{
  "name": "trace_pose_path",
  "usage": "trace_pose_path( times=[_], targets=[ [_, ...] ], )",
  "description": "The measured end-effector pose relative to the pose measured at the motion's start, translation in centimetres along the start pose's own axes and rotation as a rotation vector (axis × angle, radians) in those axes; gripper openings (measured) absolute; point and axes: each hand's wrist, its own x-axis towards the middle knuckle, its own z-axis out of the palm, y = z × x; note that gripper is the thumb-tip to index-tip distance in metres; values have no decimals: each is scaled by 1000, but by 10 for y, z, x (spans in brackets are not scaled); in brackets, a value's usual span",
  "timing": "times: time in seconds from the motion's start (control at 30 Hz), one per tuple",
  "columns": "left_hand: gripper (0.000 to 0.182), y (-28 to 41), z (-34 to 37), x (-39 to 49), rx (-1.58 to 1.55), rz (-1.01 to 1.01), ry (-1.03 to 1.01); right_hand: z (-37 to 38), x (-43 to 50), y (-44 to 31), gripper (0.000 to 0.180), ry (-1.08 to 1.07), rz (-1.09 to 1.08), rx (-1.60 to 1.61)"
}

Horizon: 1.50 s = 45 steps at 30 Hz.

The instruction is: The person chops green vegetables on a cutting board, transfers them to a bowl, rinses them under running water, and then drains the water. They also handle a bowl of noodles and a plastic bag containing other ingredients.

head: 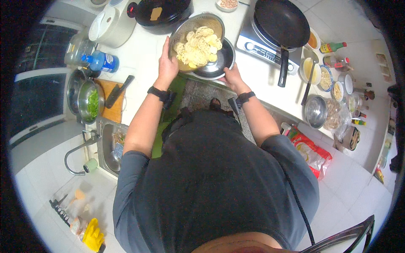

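Note:
My left hand (168, 64) grips the left side of a metal strainer bowl (182, 31), which tilts to the right. Pale yellow slices (201, 46), perhaps potato or lotus root, lie heaped inside it. Below and right of it, partly hidden under it, is a shiny metal bowl (226, 60), with my right hand (233, 76) holding its near right rim. The two bowls overlap at the counter's front edge; whether they touch cannot be told.
A frying pan (281, 23) sits on an induction cooker (265, 53) at the right, its handle towards me. Several small bowls and a ladle (309, 79) lie beyond. At left are a cleaver (115, 95) on a cutting board (118, 109), a bowl of chopped greens (92, 104) and a sink (109, 151).

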Motion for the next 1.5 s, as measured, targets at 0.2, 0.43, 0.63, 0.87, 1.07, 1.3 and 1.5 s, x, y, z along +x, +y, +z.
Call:
trace_pose_path(
  times=[0.2, 0.43, 0.63, 0.87, 1.07, 1.3, 1.5],
  targets=[
    [71, 12, 21, -2, 258, 225, 5, -2, 0, 4, 46, -6, -58, -29],
    [68, -2, 12, -13, 468, 492, -11, -14, 4, 7, 44, -18, -59, -29],
    [69, -1, 10, -17, 223, 210, 103, -25, -5, -7, 51, 207, -279, -666],
    [63, 0, 5, -3, -116, -148, 91, 22, -1, -72, 60, 108, -935, -1047],
    [67, 16, 18, -3, -111, -68, -7, 95, 39, -81, 68, -82, -1387, -1373],
    [70, 27, 12, 0, 33, -46, -25, 78, 49, -62, 78, -252, -1229, -1555],
    [72, 42, 6, 10, 70, -42, 30, 43, 50, -48, 85, -331, -1001, -1888]
  ],
)
